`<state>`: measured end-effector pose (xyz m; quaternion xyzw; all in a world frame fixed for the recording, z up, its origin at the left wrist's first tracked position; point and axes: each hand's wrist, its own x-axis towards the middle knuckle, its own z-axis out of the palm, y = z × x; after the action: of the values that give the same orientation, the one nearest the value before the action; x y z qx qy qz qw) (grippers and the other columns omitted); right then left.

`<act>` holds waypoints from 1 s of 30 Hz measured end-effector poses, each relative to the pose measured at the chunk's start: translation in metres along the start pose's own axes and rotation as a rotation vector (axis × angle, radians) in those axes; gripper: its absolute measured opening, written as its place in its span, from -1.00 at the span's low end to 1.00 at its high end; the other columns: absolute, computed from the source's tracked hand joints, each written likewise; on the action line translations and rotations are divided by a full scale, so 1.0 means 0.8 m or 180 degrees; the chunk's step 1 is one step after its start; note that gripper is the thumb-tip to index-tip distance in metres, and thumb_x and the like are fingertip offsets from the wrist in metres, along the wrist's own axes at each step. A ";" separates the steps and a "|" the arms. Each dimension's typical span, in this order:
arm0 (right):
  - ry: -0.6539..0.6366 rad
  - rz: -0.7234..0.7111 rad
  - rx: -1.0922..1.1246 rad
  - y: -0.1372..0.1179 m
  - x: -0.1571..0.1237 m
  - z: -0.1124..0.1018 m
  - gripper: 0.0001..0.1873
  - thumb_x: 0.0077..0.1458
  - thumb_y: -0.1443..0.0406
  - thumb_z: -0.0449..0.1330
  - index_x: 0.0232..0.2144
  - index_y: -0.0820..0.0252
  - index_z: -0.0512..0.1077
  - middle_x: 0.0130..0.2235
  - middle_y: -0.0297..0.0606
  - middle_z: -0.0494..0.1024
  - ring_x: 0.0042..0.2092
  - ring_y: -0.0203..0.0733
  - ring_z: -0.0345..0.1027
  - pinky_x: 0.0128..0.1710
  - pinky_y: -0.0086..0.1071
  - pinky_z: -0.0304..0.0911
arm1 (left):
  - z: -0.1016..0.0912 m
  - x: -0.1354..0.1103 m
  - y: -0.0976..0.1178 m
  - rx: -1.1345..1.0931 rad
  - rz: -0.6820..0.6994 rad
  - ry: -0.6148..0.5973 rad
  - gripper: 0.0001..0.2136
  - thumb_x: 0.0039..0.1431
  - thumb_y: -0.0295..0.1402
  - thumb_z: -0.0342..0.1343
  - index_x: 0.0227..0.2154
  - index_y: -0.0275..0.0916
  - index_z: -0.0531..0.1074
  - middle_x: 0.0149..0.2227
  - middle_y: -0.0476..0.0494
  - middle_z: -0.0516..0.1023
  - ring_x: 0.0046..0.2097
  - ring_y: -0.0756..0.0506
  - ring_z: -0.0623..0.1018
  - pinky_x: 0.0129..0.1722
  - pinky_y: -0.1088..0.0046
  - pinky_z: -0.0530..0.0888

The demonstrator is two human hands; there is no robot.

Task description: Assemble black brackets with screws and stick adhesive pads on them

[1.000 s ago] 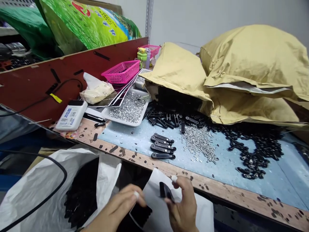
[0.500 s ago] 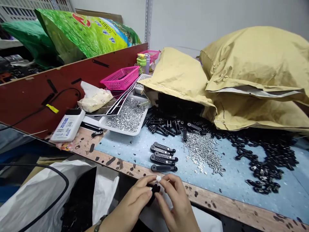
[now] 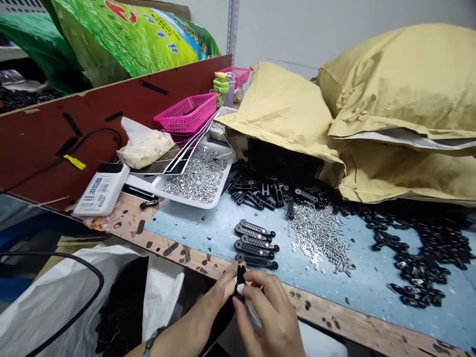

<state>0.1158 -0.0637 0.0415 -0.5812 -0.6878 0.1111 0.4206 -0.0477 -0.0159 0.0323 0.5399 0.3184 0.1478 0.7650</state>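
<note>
Over the front edge of the bench, my left hand (image 3: 217, 295) is closed around a small black plastic part (image 3: 241, 273) held upright. My right hand (image 3: 269, 307) pinches the lower end of the same part between thumb and index finger. White coverings, perhaps tape, show on fingertips of both hands. Just beyond my fingers lie several black arm-shaped pieces (image 3: 256, 245) in a stacked row, the nearest one plain on top. To their right spreads a pile of silver pins (image 3: 329, 238) with small silver nuts or washers (image 3: 307, 253) beside it.
A white tray (image 3: 158, 186) of small metal pieces stands left of centre, behind it a pink basket (image 3: 189, 119). Loose black parts (image 3: 420, 263) cover the right side. Large paper sacks (image 3: 286, 104) fill the back. A white box (image 3: 102, 191) sits left, by a red board (image 3: 33, 139).
The black part has come upright between my hands, and my right index finger has shifted lower along it. The view has moved slightly, shifting the bench items on the right further right.
</note>
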 end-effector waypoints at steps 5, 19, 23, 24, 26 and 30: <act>-0.0129 0.1590 0.1505 0.012 -0.004 -0.002 -0.78 0.13 0.24 0.15 -0.52 0.15 0.48 -0.24 -0.18 0.44 -0.22 -0.14 0.37 -0.27 -0.36 0.31 | 0.003 0.001 0.004 0.0385 0.0087 0.0196 -0.38 0.29 0.09 -0.46 0.25 -0.09 0.09 0.34 -0.03 -0.06 0.34 -0.20 -0.11 0.29 0.08 -0.18; 0.0531 0.1123 0.1051 0.007 -0.011 -0.011 -0.90 0.11 0.32 0.18 -0.41 0.08 0.50 -0.23 -0.22 0.42 -0.19 -0.16 0.35 -0.18 -0.36 0.26 | 0.022 0.019 0.017 -0.0115 0.0444 0.0357 -0.57 0.26 -0.20 0.05 0.17 -0.11 0.25 0.10 -0.14 0.40 0.04 -0.18 0.42 0.10 0.23 0.31; 0.0225 0.1012 0.1237 0.005 -0.009 -0.007 -0.85 0.14 0.33 0.14 -0.37 0.07 0.52 -0.21 -0.21 0.43 -0.18 -0.16 0.36 -0.18 -0.36 0.27 | 0.027 0.023 0.029 0.0047 0.0617 0.0488 -0.63 0.20 -0.37 0.12 0.08 -0.12 0.35 0.00 -0.08 0.48 0.01 -0.14 0.44 0.06 0.35 0.33; 0.0136 0.1134 0.1324 0.006 -0.009 -0.007 -0.85 0.15 0.31 0.14 -0.38 0.07 0.52 -0.20 -0.22 0.43 -0.17 -0.17 0.36 -0.17 -0.37 0.28 | 0.027 0.023 0.031 0.0186 0.0643 0.0532 -0.66 0.20 -0.39 0.12 0.04 -0.12 0.39 -0.03 -0.07 0.50 -0.03 -0.13 0.46 0.04 0.37 0.35; -0.0027 0.1351 0.1480 0.007 -0.007 -0.009 -0.84 0.15 0.28 0.14 -0.40 0.07 0.53 -0.20 -0.23 0.43 -0.15 -0.17 0.37 -0.14 -0.37 0.28 | 0.025 0.023 0.033 0.0596 0.0659 0.0630 -0.74 0.21 -0.41 0.08 -0.04 -0.14 0.45 -0.10 -0.06 0.54 -0.11 -0.11 0.49 -0.02 0.40 0.37; 0.0049 0.1401 0.1298 0.015 -0.002 -0.029 -0.82 0.15 0.25 0.14 -0.45 0.10 0.50 -0.23 -0.24 0.43 -0.16 -0.15 0.38 -0.16 -0.36 0.29 | 0.015 0.022 0.029 0.1597 0.0776 0.0933 -0.79 0.25 -0.43 -0.03 -0.20 -0.17 0.51 -0.21 -0.11 0.55 -0.16 -0.13 0.49 -0.09 0.38 0.38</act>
<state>0.1402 -0.0693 0.0476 -0.6206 -0.5056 0.3310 0.4996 -0.0238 -0.0063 0.0503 0.7190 0.3847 0.2315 0.5306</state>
